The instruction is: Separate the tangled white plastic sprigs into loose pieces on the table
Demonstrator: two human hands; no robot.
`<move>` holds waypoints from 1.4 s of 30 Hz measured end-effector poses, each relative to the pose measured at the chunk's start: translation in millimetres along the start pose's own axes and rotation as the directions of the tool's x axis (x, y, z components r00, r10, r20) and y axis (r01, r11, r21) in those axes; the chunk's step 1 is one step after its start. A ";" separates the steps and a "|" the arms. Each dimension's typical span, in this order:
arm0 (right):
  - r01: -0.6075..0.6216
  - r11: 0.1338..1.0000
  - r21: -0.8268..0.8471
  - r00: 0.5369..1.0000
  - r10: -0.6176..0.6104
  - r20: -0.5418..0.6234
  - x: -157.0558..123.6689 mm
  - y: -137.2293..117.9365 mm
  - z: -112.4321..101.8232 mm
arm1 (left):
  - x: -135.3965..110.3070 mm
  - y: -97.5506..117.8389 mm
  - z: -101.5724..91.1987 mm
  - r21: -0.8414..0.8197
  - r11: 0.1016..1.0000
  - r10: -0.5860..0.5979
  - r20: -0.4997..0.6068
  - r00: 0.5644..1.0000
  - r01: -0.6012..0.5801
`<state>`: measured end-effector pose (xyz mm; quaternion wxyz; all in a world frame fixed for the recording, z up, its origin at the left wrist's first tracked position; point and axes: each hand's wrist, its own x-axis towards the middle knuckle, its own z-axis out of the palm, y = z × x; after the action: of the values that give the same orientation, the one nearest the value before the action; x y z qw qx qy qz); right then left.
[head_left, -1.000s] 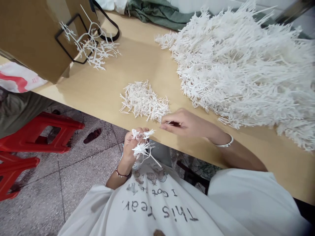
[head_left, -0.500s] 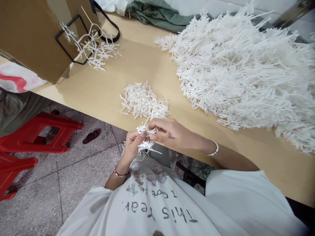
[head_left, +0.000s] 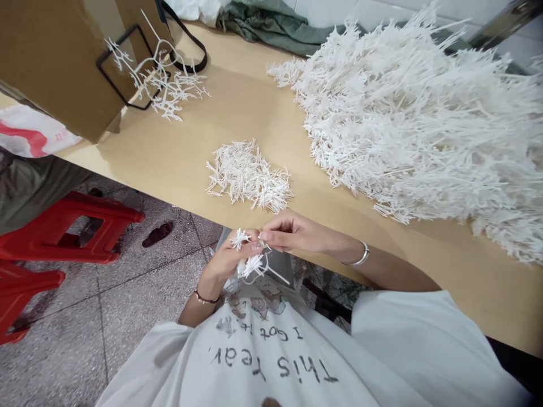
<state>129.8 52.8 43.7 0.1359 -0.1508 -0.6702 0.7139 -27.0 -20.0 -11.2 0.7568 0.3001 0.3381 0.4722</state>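
Observation:
My left hand [head_left: 231,254] is closed around a white branched plastic sprig [head_left: 253,265], whose thin prongs stick out above and below the fingers. Thumb and forefinger of my right hand [head_left: 282,233] pinch together at the sprig's edge, touching the left fingertips. What exactly sits in that right pinch is too small to make out. Just beyond the hands, a small heap of short white plastic pieces [head_left: 250,175] lies on the table near its front edge.
A large pile of white branched sprigs [head_left: 416,124] covers the table's [head_left: 254,107] right side. At the back left, a cardboard box [head_left: 63,62] stands behind a loose sprig [head_left: 173,90]. Red stools [head_left: 72,232] stand on the floor at left. Green cloth [head_left: 271,25] lies along the wall.
Both hands have drawn slightly lower, away from the small heap. The right fingers have come together in a pinch against the left hand, and the sprig has turned.

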 end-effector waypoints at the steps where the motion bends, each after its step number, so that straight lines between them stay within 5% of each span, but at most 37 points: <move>1: -0.011 0.998 0.061 1.000 0.009 0.029 -0.4 0.3 1.0 | -0.2 -2.2 0.7 -0.063 0.998 -0.022 0.028 0.999 0.024; 9: 0.031 0.926 0.376 0.993 0.016 -0.121 -6.7 13.0 19.6 | 1.9 -5.1 20.1 -0.322 0.942 -0.093 0.010 0.996 0.091; 13: 0.124 0.883 0.453 0.981 -0.041 -0.190 -12.0 7.9 21.0 | 3.4 5.1 16.0 -0.432 0.895 0.070 -0.115 0.991 -0.113; 15: 0.148 0.932 0.331 0.979 -0.089 -0.185 -13.7 0.9 18.8 | 3.6 10.0 12.2 -0.433 0.878 0.160 -0.138 0.977 -0.205; 18: 0.144 0.974 -0.173 0.962 -0.178 -0.206 -12.6 -9.4 11.3 | 3.4 13.3 9.5 -0.307 0.933 0.188 -0.028 0.982 -0.187; 20: 0.064 0.837 -0.544 0.926 -0.253 -0.280 -9.9 -12.6 2.3 | 3.4 12.5 8.5 -0.213 0.956 0.205 -0.007 0.979 -0.202; 22: -0.076 0.598 -0.798 0.882 -0.333 -0.334 -6.8 -11.1 -9.7 | 3.2 10.4 6.6 -0.142 0.963 0.229 -0.024 0.973 -0.230; 25: -0.246 0.254 -0.935 0.856 -0.396 -0.333 -2.9 -1.5 -28.7 | 2.2 7.8 2.0 -0.048 0.978 0.201 -0.020 0.979 -0.202; 28: -0.302 0.117 -0.946 0.866 -0.382 -0.324 -0.6 10.4 -41.5 | 0.5 8.5 -0.3 0.067 0.988 0.144 -0.016 0.989 -0.142; 31: -0.342 0.138 -0.930 0.846 -0.385 -0.368 -0.4 13.6 -44.6 | -0.7 12.6 1.5 0.220 0.966 0.140 -0.005 0.990 -0.136; 34: -0.253 0.323 -0.912 0.811 -0.443 -0.382 -2.6 3.4 -37.0 | -0.6 16.9 4.0 0.393 0.906 0.173 -0.003 0.985 -0.158; 38: 0.008 0.532 -0.847 0.909 -0.357 -0.216 -6.7 -13.8 -12.6 | -0.2 17.8 5.3 0.616 0.778 0.169 -0.010 0.985 -0.127; 42: -0.058 0.513 -0.856 0.953 -0.226 -0.200 -6.3 -12.1 8.2 | -1.1 16.5 8.1 0.846 0.530 0.181 -0.046 0.982 -0.058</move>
<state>132.3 43.6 56.5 0.1745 -0.2665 -0.9130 0.2548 -29.4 -16.0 6.6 0.4621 0.6180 0.5494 0.3204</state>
